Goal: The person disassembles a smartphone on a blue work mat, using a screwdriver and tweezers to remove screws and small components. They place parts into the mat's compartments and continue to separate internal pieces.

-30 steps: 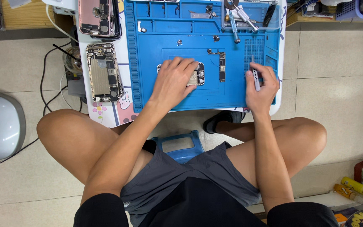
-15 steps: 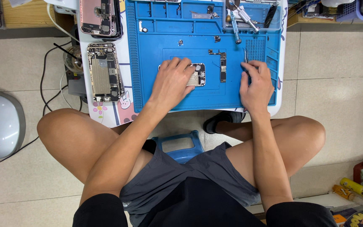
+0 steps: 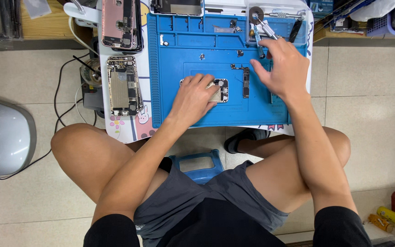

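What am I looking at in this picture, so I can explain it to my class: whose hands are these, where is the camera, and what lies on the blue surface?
The camera sits on a person's head and looks down at their own lap and bare hands. They sit at a small table covered by a blue work mat. The left hand rests on an opened phone housing. The right hand reaches towards tools in the mat's tool tray; whether it grips one cannot be told. A narrow circuit board lies between the hands. Two more opened phones lie left of the mat.

Phone repair workshop: blue repair mat (image 3: 197, 50), opened phones (image 3: 123, 86), tools (image 3: 264, 27).
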